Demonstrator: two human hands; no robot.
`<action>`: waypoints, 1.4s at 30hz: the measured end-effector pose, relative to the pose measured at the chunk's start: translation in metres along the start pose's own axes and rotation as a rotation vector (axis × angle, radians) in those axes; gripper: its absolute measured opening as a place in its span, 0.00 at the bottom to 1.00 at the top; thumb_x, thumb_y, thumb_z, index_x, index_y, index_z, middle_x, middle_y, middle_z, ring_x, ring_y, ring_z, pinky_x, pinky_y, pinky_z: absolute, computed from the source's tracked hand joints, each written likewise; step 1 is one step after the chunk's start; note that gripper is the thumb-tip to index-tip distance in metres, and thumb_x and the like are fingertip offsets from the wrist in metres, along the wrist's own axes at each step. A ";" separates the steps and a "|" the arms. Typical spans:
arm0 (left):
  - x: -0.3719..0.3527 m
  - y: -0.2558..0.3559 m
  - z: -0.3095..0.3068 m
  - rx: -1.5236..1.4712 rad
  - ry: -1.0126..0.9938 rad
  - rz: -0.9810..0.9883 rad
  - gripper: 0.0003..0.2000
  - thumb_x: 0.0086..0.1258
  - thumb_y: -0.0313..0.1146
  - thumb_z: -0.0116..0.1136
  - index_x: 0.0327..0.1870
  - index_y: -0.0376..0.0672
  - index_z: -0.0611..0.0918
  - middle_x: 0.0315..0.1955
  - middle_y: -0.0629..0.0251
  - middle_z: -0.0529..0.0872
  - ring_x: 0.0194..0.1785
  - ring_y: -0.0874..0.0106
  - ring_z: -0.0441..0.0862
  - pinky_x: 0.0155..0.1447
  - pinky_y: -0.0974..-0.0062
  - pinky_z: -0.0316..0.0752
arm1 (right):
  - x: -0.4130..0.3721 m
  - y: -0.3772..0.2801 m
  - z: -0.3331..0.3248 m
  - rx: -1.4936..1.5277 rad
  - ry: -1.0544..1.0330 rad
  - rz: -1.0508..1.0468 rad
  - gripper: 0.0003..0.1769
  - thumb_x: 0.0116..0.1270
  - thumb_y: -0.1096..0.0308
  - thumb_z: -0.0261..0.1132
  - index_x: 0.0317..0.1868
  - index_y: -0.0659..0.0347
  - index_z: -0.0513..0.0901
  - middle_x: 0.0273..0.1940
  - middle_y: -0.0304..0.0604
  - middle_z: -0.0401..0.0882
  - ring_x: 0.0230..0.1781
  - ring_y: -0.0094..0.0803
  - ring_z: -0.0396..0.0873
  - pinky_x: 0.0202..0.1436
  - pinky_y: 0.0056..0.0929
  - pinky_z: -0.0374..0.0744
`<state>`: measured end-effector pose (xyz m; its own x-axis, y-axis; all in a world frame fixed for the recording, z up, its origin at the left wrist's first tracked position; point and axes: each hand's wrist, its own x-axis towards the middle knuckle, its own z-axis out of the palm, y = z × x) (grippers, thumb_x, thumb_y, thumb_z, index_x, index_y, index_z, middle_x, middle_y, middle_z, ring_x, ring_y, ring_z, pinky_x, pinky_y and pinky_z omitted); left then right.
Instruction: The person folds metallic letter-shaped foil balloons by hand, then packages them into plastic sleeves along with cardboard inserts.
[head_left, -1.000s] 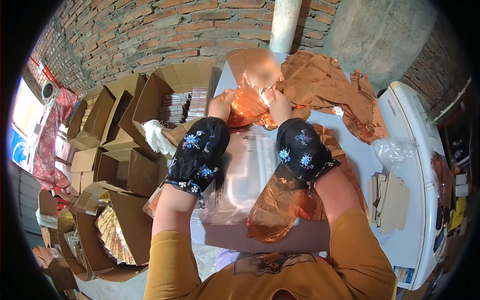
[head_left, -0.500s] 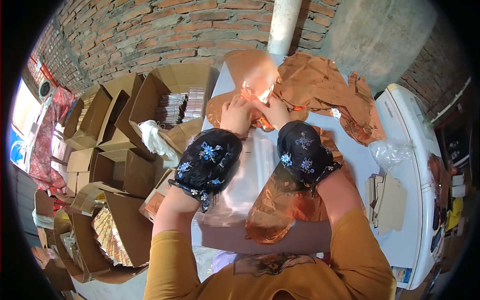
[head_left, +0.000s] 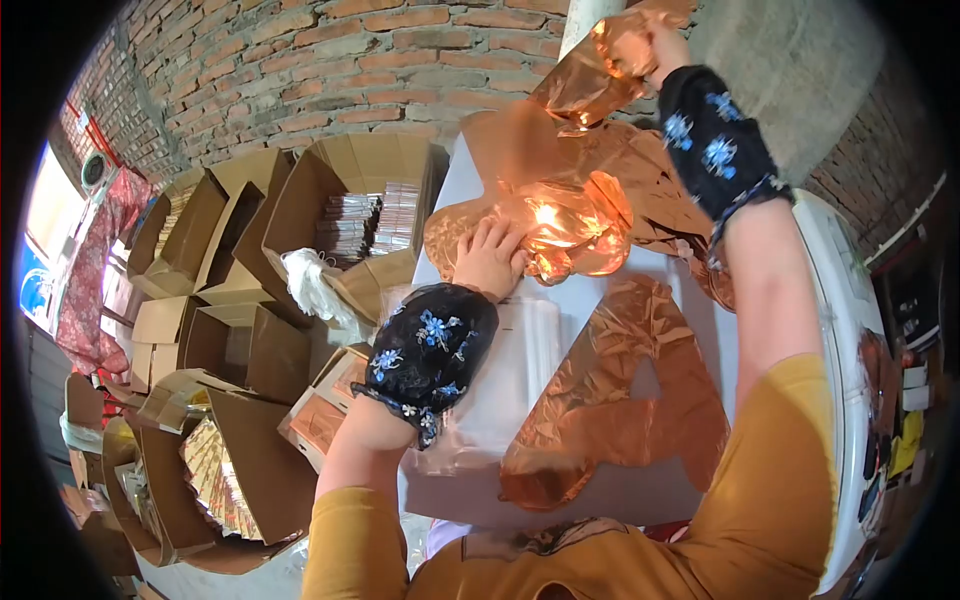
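Observation:
My left hand (head_left: 488, 262) lies flat with its fingers apart on a shiny copper-coloured foil balloon (head_left: 575, 225), uninflated, near the table's left side. Up at the top right, my right hand (head_left: 668, 50) is closed on a raised copper foil balloon (head_left: 595, 75), which slants down to the left above the others. Its full shape cannot be made out. An A-shaped foil balloon (head_left: 640, 390) lies flat in front of my body. Beside it, below my left hand, is a stack of clear plastic bags (head_left: 520, 350).
More copper foil balloons (head_left: 650, 170) lie at the table's far side. Several open cardboard boxes (head_left: 250, 345) stand at the left, one with packed bundles (head_left: 365, 220). A white appliance (head_left: 850, 400) stands at the right. A brick wall (head_left: 330, 60) and a pipe (head_left: 585, 20) rise behind.
My right hand has moved from beside my left hand to the upper right, lifting a foil balloon. My left hand has flattened on the foil. The A-shaped balloon shows more fully.

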<state>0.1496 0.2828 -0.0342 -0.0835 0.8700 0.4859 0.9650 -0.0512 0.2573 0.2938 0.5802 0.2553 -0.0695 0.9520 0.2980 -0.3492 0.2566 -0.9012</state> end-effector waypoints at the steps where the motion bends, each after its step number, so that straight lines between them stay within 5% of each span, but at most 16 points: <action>1: 0.000 0.000 0.001 0.000 0.012 0.003 0.22 0.74 0.50 0.48 0.66 0.57 0.74 0.68 0.66 0.71 0.73 0.62 0.63 0.72 0.52 0.55 | 0.008 -0.018 0.002 0.159 -0.184 0.064 0.20 0.75 0.51 0.56 0.47 0.61 0.80 0.37 0.45 0.82 0.35 0.34 0.82 0.42 0.37 0.81; 2: 0.000 0.001 0.002 -0.003 0.022 0.007 0.22 0.74 0.49 0.48 0.66 0.57 0.74 0.68 0.66 0.72 0.73 0.62 0.63 0.72 0.52 0.55 | 0.024 -0.030 -0.006 0.316 -0.365 0.129 0.21 0.74 0.46 0.57 0.44 0.56 0.79 0.35 0.50 0.83 0.35 0.40 0.83 0.41 0.48 0.84; 3: 0.000 0.001 0.001 0.001 0.013 0.001 0.21 0.74 0.49 0.48 0.66 0.58 0.74 0.68 0.66 0.72 0.73 0.62 0.63 0.72 0.53 0.55 | 0.068 -0.036 -0.030 0.283 -0.537 0.161 0.21 0.75 0.46 0.56 0.42 0.56 0.80 0.37 0.48 0.83 0.36 0.39 0.83 0.42 0.46 0.84; 7: 0.000 0.002 0.000 0.018 0.001 -0.003 0.21 0.74 0.49 0.48 0.66 0.58 0.74 0.68 0.65 0.72 0.73 0.62 0.63 0.72 0.53 0.55 | 0.055 -0.099 -0.019 0.142 -0.256 -0.075 0.19 0.75 0.47 0.56 0.43 0.56 0.80 0.36 0.45 0.83 0.35 0.36 0.83 0.41 0.42 0.84; 16: -0.001 0.001 0.010 0.058 0.061 -0.002 0.21 0.73 0.48 0.50 0.65 0.59 0.75 0.67 0.67 0.73 0.72 0.64 0.65 0.71 0.53 0.57 | 0.012 -0.191 -0.032 -0.185 -0.259 -0.310 0.17 0.75 0.51 0.57 0.45 0.56 0.81 0.36 0.39 0.83 0.33 0.29 0.82 0.37 0.33 0.83; 22: 0.017 0.016 -0.038 -0.028 -0.248 -0.128 0.18 0.70 0.48 0.49 0.58 0.59 0.79 0.61 0.70 0.75 0.70 0.63 0.67 0.69 0.46 0.59 | -0.094 -0.217 -0.076 -0.495 -0.328 -0.380 0.15 0.75 0.54 0.58 0.45 0.56 0.82 0.36 0.36 0.84 0.32 0.24 0.82 0.35 0.28 0.82; 23: 0.022 0.011 -0.035 -0.030 -0.284 -0.126 0.18 0.70 0.50 0.50 0.58 0.61 0.79 0.62 0.71 0.74 0.70 0.63 0.67 0.69 0.45 0.60 | -0.137 -0.228 -0.080 -0.784 -0.252 -0.295 0.14 0.75 0.55 0.58 0.44 0.56 0.83 0.35 0.35 0.83 0.32 0.23 0.82 0.36 0.26 0.81; 26: 0.036 0.003 -0.037 -0.002 -0.385 -0.129 0.18 0.71 0.56 0.49 0.58 0.66 0.81 0.65 0.72 0.71 0.70 0.63 0.68 0.67 0.44 0.64 | -0.200 -0.208 -0.117 -0.865 -0.394 -0.412 0.20 0.74 0.50 0.58 0.49 0.58 0.84 0.36 0.38 0.85 0.31 0.22 0.82 0.36 0.21 0.80; 27: 0.039 -0.001 -0.035 -0.010 -0.400 -0.117 0.18 0.71 0.56 0.49 0.58 0.67 0.81 0.65 0.72 0.71 0.70 0.63 0.68 0.67 0.43 0.65 | -0.224 -0.204 -0.131 -1.132 -0.415 -0.370 0.17 0.75 0.55 0.58 0.46 0.61 0.83 0.37 0.44 0.83 0.33 0.32 0.82 0.37 0.31 0.80; 29: 0.043 -0.013 -0.029 -0.049 -0.411 -0.080 0.19 0.71 0.55 0.51 0.59 0.65 0.80 0.66 0.71 0.71 0.70 0.62 0.68 0.66 0.41 0.65 | -0.286 -0.188 -0.147 -1.373 -0.654 -0.688 0.11 0.72 0.64 0.60 0.44 0.64 0.82 0.40 0.51 0.79 0.38 0.45 0.81 0.42 0.39 0.80; 30: 0.045 -0.022 -0.024 -0.079 -0.333 -0.052 0.20 0.71 0.55 0.52 0.59 0.63 0.80 0.66 0.70 0.71 0.70 0.61 0.68 0.66 0.41 0.65 | -0.319 -0.174 -0.153 -1.350 -0.696 -0.716 0.10 0.70 0.66 0.61 0.44 0.63 0.81 0.41 0.50 0.80 0.40 0.44 0.81 0.44 0.39 0.80; 34: 0.025 -0.011 -0.027 -0.254 -0.073 0.079 0.18 0.71 0.46 0.56 0.57 0.49 0.81 0.58 0.58 0.76 0.63 0.55 0.73 0.63 0.50 0.70 | -0.461 -0.084 -0.179 -1.278 -0.712 -0.436 0.11 0.62 0.73 0.62 0.45 0.59 0.81 0.44 0.47 0.81 0.46 0.39 0.82 0.51 0.39 0.79; 37: -0.024 0.029 -0.055 -0.367 -0.029 0.178 0.14 0.73 0.36 0.57 0.56 0.44 0.81 0.55 0.53 0.78 0.60 0.53 0.76 0.61 0.62 0.75 | -0.524 -0.042 -0.195 -1.593 -0.814 -0.258 0.09 0.63 0.70 0.60 0.43 0.60 0.79 0.30 0.42 0.83 0.27 0.39 0.83 0.29 0.36 0.80; 42: -0.127 0.118 -0.131 -0.564 -0.227 -0.025 0.16 0.78 0.37 0.52 0.60 0.40 0.79 0.43 0.58 0.82 0.43 0.65 0.81 0.47 0.73 0.76 | -0.552 -0.031 -0.205 -1.555 -0.741 -0.438 0.10 0.64 0.70 0.61 0.45 0.59 0.80 0.27 0.43 0.82 0.24 0.37 0.82 0.25 0.34 0.78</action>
<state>0.2410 0.1022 0.0441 0.0106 0.9539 0.2999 0.6777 -0.2274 0.6993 0.5344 0.0812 0.0539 -0.7434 0.6225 0.2448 0.6356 0.7714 -0.0311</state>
